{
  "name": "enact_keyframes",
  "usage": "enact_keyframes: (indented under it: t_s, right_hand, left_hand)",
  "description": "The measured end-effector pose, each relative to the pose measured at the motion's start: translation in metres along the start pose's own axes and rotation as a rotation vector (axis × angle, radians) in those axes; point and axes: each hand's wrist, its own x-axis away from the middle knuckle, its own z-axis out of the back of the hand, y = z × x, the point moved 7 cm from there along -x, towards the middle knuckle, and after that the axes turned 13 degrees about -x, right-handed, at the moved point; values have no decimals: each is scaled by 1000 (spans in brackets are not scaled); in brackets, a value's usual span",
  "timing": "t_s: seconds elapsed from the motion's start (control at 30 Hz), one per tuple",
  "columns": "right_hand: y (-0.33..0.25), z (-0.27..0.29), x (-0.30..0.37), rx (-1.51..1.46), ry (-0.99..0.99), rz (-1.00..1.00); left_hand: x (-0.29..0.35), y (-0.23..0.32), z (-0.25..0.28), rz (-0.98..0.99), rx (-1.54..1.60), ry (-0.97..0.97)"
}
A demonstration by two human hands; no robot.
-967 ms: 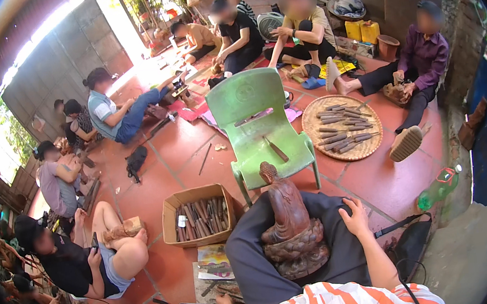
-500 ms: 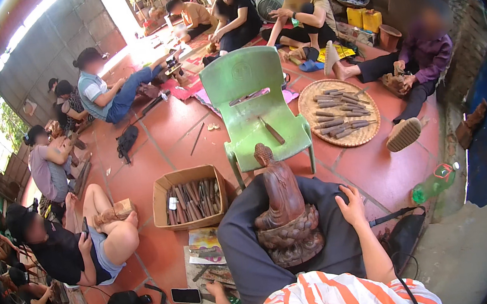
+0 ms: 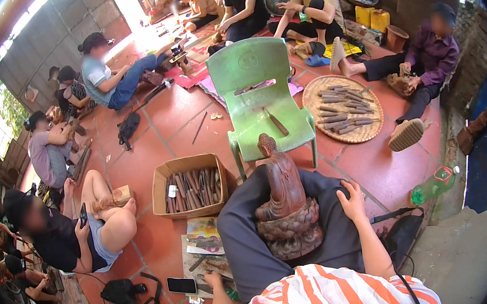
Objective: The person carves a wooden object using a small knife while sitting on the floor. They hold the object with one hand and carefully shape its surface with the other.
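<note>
A dark brown carved wooden Buddha statue [image 3: 285, 192] on a lotus base stands between my legs, leaning slightly. My right hand [image 3: 352, 201] lies on my right knee with its fingers stretched out, holding nothing. Down beside my left thigh, my left hand [image 3: 214, 280] reaches to a board [image 3: 193, 255] on the floor with chisels and a colourful booklet [image 3: 203, 231] on it. The fingers of that hand are small and partly hidden, so whether they grip anything is unclear. A black phone [image 3: 182, 285] lies just left of it.
Ahead stands a green plastic chair [image 3: 252, 100] with a chisel [image 3: 277, 122] on its seat. A cardboard box [image 3: 186, 159] of chisels and a round woven tray [image 3: 313, 99] of tools flank it. A green bottle [image 3: 433, 186] lies right. Several people sit around; a black bag [image 3: 118, 293] lies left.
The view has shifted slightly, so the chair and tray appear a little further right. My right hand stays on the knee, and my left hand remains low by the board.
</note>
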Motion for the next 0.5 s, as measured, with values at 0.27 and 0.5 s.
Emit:
enact_keyframes:
  t_s: [0.27,0.5]
  right_hand:
    - [4,-1,0,2,12,12]
    - [6,2,-3,-4,3,-2]
  left_hand:
    - [8,6,13,7,23,11]
    - [5,8,2,-20,17,-10]
